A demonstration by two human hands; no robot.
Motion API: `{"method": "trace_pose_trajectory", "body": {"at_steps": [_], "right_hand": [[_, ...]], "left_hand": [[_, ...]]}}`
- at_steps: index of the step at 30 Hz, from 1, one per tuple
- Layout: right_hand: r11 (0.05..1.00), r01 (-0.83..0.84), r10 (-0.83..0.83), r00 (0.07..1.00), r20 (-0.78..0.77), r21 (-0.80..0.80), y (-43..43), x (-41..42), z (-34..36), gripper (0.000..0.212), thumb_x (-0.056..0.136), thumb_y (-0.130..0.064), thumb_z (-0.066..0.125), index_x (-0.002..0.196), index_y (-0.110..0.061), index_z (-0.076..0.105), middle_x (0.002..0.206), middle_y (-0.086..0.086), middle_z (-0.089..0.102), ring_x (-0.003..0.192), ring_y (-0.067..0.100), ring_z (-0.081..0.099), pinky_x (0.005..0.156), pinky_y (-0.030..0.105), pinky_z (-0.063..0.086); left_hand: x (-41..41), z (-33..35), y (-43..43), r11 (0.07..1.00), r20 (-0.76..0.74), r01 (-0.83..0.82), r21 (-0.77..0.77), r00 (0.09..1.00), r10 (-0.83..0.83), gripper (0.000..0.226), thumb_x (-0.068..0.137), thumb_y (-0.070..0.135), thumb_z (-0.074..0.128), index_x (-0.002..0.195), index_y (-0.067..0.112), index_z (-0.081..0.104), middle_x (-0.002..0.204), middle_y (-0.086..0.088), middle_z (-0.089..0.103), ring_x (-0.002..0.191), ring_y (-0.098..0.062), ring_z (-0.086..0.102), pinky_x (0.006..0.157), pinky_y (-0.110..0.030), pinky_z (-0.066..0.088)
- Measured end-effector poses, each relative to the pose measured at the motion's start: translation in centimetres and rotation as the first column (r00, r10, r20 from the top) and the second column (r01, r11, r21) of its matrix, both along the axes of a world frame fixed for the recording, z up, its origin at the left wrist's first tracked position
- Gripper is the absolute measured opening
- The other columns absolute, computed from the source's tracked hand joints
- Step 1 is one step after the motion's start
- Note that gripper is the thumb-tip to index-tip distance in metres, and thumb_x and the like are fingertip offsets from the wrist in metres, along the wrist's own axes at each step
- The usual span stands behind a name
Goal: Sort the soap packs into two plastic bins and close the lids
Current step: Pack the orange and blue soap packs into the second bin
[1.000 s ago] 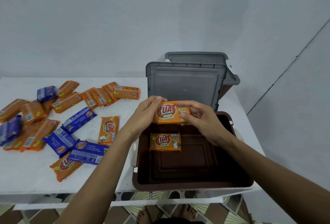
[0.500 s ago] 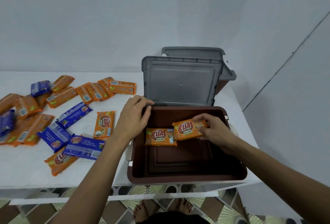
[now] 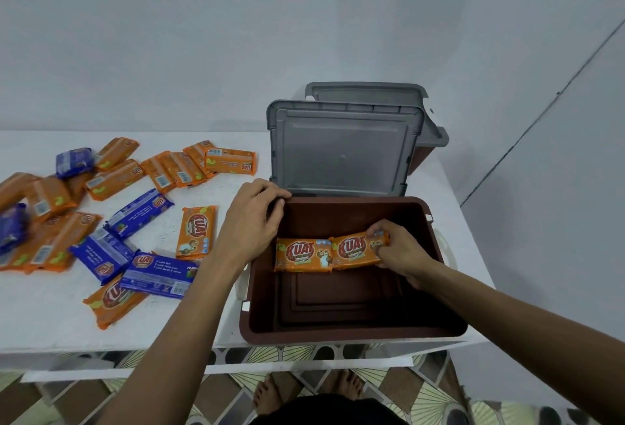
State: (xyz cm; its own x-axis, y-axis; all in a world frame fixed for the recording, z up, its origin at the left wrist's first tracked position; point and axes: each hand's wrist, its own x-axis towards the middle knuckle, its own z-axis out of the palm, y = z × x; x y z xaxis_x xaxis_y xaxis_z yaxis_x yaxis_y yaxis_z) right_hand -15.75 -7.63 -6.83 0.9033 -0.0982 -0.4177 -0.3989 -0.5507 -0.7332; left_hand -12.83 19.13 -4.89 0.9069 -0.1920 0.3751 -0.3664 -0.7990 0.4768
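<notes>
White tabletop (image 3: pixel 50 316) carries everything here, and on its right end sits the brown bin (image 3: pixel 338 330), open, with its grey lid (image 3: pixel 341 150) standing up behind it. A second bin (image 3: pixel 421 160) stands farther back, mostly hidden by that lid. To the left of the brown bin lie the loose soap packs, orange ones and blue ones mixed and partly overlapping; the nearest orange pack (image 3: pixel 196 231) lies face up just beside the left forearm, and a blue pack (image 3: pixel 159 270) lies just below it. Inside the brown bin, a first orange pack (image 3: pixel 302 254) lies flat against the far wall, and a second orange pack (image 3: pixel 353 250) sits touching its right end. The left hand (image 3: pixel 252 221) curls its fingers over the bin's far left rim corner, its grip steadying the bin. The right hand (image 3: pixel 399 252) pinches the right end of the second orange pack, its grip closed on the wrapper as the pack settles into the row. These packs look light, with a firm bar under a glossy film that is likely slippery; holding across the body by the long edges should be surer than pinching the thin crimped ends, which would probably bend.
</notes>
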Motion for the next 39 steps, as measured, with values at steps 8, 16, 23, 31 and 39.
{"method": "trace_pose_trajectory", "body": {"at_steps": [8,16,23,31,39], "right_hand": [[0.968,-0.094,0.119,0.988,0.095,-0.232,0.3,-0.1,-0.7,0.023,0.095,-0.004,0.052,0.108,-0.019,0.063,0.115,0.007,0.06,0.091,0.016,0.058,0.056,0.01,0.043],[0.908,-0.187,0.233,0.969,0.08,-0.375,0.8,-0.3,-0.7,0.029,0.095,-0.006,0.053,0.119,-0.017,0.063,0.122,0.012,0.063,0.106,0.028,0.065,0.082,0.031,0.057],[0.894,-0.188,0.258,0.958,0.124,-0.408,0.5,0.0,0.2,0.024,0.096,-0.012,0.053,0.116,-0.016,0.064,0.118,0.009,0.066,0.101,0.023,0.065,0.076,0.025,0.053],[0.878,-0.23,0.345,0.912,0.221,-0.421,2.5,1.3,4.9,0.021,0.097,-0.02,0.055,0.114,-0.021,0.068,0.105,0.001,0.07,0.077,0.01,0.065,0.068,0.023,0.054],[0.849,-0.335,0.486,0.798,0.356,-0.408,8.3,4.9,9.9,0.014,0.094,-0.029,0.057,0.1,-0.028,0.07,0.084,-0.006,0.069,0.081,0.016,0.066,0.076,0.034,0.055]], "left_hand": [[0.0,0.1,-0.1,1.0,0.007,-0.001,0.015,1.0,0.001,0.019,0.095,0.016,0.056,0.11,0.016,0.067,0.107,-0.001,0.06,0.102,-0.013,0.048,0.086,-0.021,0.035],[-0.1,0.1,0.1,1.0,0.006,0.006,0.02,1.0,-0.006,0.019,0.095,0.016,0.056,0.11,0.015,0.067,0.107,-0.002,0.061,0.102,-0.017,0.05,0.086,-0.026,0.039],[-0.1,0.0,0.6,0.999,-0.027,0.036,-0.004,0.999,-0.036,0.024,0.095,0.02,0.057,0.117,0.018,0.066,0.112,0.0,0.058,0.106,-0.014,0.048,0.089,-0.027,0.04],[-0.7,0.0,2.5,0.999,-0.11,0.044,-0.025,0.993,-0.046,0.03,0.098,0.022,0.051,0.126,0.023,0.061,0.119,0.004,0.057,0.109,-0.01,0.049,0.091,-0.028,0.046],[-1.4,0.7,6.3,0.997,-0.211,-0.075,-0.028,0.975,0.067,0.03,0.099,0.03,0.049,0.126,0.026,0.06,0.12,0.006,0.06,0.094,-0.001,0.057,0.079,-0.018,0.045]]}}
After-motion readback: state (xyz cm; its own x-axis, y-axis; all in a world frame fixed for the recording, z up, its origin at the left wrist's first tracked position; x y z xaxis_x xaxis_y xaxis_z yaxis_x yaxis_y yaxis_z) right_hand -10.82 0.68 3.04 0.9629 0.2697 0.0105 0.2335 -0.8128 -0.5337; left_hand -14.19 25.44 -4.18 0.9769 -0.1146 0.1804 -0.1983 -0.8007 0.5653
